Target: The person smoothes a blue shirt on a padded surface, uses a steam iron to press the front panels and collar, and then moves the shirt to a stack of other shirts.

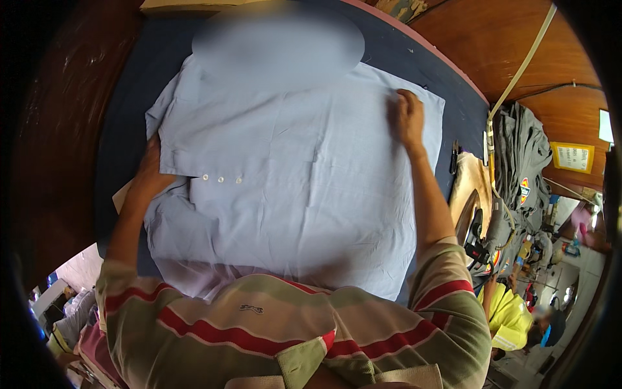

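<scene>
A light blue shirt (272, 149) lies spread over a dark navy work surface (123, 104), with a short row of white buttons along an opening at its left. At that left edge is my left hand (153, 170), closed on the shirt's cloth, its fingertips partly hidden by a fold. Near the far right part of the shirt, my right hand (410, 123) rests with loosely bent fingers and casts a shadow on the fabric. No lifted cloth shows in its fingers. A blurred oval covers the shirt's far end.
An iron (478, 249) stands on a tan pad (471, 188) to the right, with a cord and a pale hose (528, 58) rising from there. Dark grey garments (521, 142) hang beside it. A person in yellow (508, 316) is beyond, lower right. Wooden panels (65, 129) flank the left.
</scene>
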`<state>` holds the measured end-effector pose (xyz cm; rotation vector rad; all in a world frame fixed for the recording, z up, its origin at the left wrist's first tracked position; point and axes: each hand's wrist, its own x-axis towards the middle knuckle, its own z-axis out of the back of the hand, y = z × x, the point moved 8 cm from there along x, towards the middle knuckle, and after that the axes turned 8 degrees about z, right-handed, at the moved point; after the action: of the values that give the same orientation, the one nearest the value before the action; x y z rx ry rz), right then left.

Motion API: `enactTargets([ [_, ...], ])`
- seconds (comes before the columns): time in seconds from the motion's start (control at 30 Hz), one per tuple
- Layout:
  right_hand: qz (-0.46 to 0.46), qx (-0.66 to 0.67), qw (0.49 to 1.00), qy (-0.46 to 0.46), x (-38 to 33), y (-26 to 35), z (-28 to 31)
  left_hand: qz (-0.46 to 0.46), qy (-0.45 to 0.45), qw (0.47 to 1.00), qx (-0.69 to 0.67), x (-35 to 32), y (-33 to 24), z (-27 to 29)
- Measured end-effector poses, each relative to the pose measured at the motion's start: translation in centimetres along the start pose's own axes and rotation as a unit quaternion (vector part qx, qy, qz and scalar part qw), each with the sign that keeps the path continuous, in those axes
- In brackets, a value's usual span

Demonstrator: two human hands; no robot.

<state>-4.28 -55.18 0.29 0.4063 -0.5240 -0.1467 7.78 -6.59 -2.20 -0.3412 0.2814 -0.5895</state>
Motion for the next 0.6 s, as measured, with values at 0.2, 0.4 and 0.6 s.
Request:
enactTargets([
  [0.2, 0.013, -0.154, 0.987, 0.035, -1.6, -5.8, 2.5, 0.028, -0.267, 0.955, 0.128, 0.3, 1.4, 7.9],
  [0.4, 0.019, -0.152, 0.988, 0.036, -1.3, -5.4, 1.3, -0.188, -0.341, 0.92, 0.041, 18.8, -20.5, 4.8],
  [0.6, 0.008, -0.16, 0.986, 0.038, -0.9, -4.8, 1.1, 0.086, -0.203, 0.972, 0.078, 31.5, -15.6, 1.8],
])
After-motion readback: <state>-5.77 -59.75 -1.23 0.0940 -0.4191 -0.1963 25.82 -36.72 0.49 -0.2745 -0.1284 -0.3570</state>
